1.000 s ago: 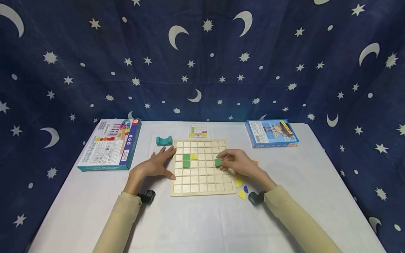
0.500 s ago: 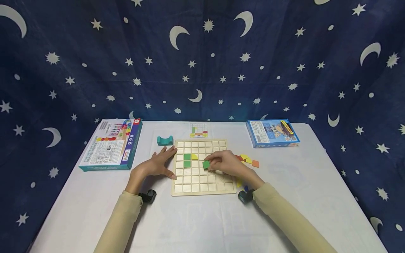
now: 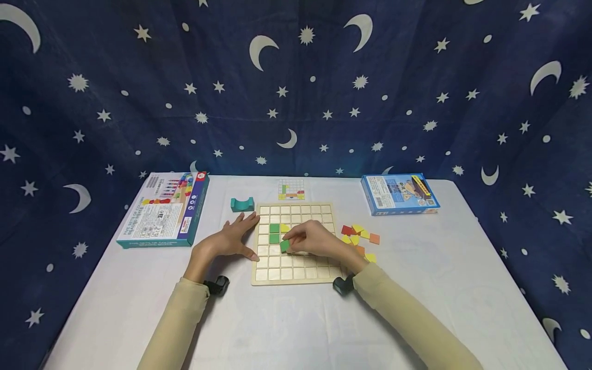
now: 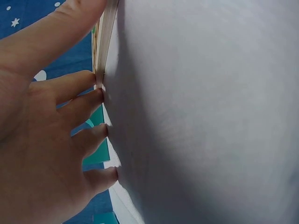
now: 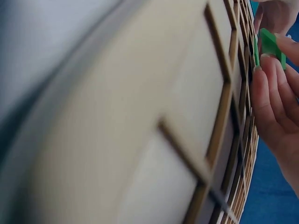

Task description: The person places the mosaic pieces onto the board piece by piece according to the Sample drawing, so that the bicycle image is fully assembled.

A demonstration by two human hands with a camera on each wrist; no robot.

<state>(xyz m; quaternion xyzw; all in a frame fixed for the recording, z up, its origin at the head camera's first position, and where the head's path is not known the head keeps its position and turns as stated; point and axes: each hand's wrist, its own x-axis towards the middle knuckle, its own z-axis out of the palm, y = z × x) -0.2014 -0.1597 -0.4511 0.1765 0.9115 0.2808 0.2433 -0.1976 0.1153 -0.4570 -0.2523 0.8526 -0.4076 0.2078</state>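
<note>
A wooden grid board (image 3: 292, 281) lies mid-table. Two green square tiles (image 3: 275, 233) sit one below the other in its left part, with a yellow quarter-round tile (image 3: 284, 227) beside the upper one. My right hand (image 3: 314, 240) pinches another green square tile (image 3: 284, 246) between thumb and fingers, close over the board, below and right of the placed green ones. In the right wrist view this tile (image 5: 272, 46) stands tilted at the fingertips. My left hand (image 3: 228, 239) lies with fingers spread, thumb and fingertips at the board's left edge.
Behind the board lies a small pattern card (image 3: 291, 189), with a teal curved block (image 3: 242, 204) to its left. Loose red, yellow and orange tiles (image 3: 358, 236) lie right of the board. A large box (image 3: 164, 210) stands left, a blue box (image 3: 400, 194) right.
My right hand has carried the green tile leftward across the board, from its right side to near the placed green tiles. The left hand stays at the board's edge.
</note>
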